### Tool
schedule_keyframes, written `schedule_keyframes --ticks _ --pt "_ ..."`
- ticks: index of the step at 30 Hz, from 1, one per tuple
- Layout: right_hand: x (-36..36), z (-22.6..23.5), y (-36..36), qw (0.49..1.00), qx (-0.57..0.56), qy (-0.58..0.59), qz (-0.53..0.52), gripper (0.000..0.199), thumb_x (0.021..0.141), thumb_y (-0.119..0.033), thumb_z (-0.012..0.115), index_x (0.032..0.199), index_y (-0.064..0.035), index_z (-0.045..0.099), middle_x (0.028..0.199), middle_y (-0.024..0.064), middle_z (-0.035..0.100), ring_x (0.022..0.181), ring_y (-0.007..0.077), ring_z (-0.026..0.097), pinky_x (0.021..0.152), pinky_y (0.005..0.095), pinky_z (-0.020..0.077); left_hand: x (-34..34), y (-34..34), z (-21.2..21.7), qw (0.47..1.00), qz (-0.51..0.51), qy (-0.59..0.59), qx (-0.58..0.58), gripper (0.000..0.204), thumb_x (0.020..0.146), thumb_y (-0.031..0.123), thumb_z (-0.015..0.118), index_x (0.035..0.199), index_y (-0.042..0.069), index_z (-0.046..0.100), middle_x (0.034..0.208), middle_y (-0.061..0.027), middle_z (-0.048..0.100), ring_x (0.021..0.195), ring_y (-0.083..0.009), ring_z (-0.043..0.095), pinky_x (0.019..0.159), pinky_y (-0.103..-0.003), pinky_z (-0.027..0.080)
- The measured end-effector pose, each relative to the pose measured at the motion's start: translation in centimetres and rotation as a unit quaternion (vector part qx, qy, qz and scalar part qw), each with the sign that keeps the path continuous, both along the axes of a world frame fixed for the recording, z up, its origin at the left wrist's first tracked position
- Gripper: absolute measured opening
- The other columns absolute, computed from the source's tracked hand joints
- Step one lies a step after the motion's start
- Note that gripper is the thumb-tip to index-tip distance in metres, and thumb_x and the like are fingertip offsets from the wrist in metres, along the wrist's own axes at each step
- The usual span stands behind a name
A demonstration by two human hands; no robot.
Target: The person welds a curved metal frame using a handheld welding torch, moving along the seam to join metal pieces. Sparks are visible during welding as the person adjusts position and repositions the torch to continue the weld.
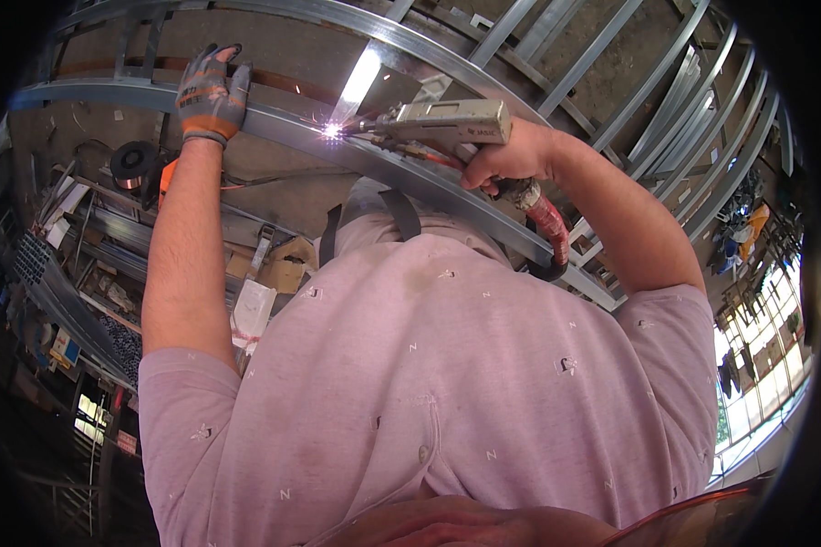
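Steel beam point(287, 132): ahead of torso point(420, 365), sparking at far edge
Open room: floor point(283, 41) between beam and far rail point(383, 27)
Gloved left hand point(212, 96): on beam, fingers extended
Bare right hand point(515, 150): fingers wrapped around welding gun point(456, 123)

Over the steel beam point(287, 129), left hand point(214, 96) and welding arc point(333, 131) flank a gap; the welding torch point(452, 118) blocks rightward.

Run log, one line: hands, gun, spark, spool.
left hand: gloved, on metal beam | right hand: bare, gripping welding gun | spark: bright, on beam, ahead of gun | wire spool: left of left forearm
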State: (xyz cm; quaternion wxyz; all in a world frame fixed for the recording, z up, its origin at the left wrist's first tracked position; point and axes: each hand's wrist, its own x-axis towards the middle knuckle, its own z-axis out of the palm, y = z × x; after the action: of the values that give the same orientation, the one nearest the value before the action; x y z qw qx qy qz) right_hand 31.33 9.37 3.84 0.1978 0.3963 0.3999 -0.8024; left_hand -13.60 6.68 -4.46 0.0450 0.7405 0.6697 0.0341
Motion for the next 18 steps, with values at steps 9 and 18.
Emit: schedule_keyframes --ticks 9,18 --pt "0.2 0.3 -0.3 1.0 0.014 -0.004 -0.007 0.012 0.077 -0.004 0.077 0.086 0.0006 0.071 0.067 0.0074 0.067 0.058 0.0179 0.063 0.059 0.0344 0.0492 -0.5 0.0 -0.5 1.0 -0.004 -0.011 0.011 0.035 0.099 0.035 0.07 0.131 0.02 0.071 0.135 -0.0107 0.072 0.133 -0.0346 0.061 0.114 -0.046 0.048" --pt "1.5 0.9 -0.6 0.998 -0.015 0.03 -0.051 0.02 0.079 -0.001 0.076 0.098 0.0011 0.07 0.075 0.0075 0.067 0.061 0.0165 0.062 0.059 0.0326 0.0493 -0.5 0.0 -0.5 1.0 -0.014 -0.015 0.016 0.033 0.102 0.032 0.066 0.132 0.017 0.071 0.134 -0.0147 0.072 0.133 -0.0373 0.061 0.112 -0.047 0.049"
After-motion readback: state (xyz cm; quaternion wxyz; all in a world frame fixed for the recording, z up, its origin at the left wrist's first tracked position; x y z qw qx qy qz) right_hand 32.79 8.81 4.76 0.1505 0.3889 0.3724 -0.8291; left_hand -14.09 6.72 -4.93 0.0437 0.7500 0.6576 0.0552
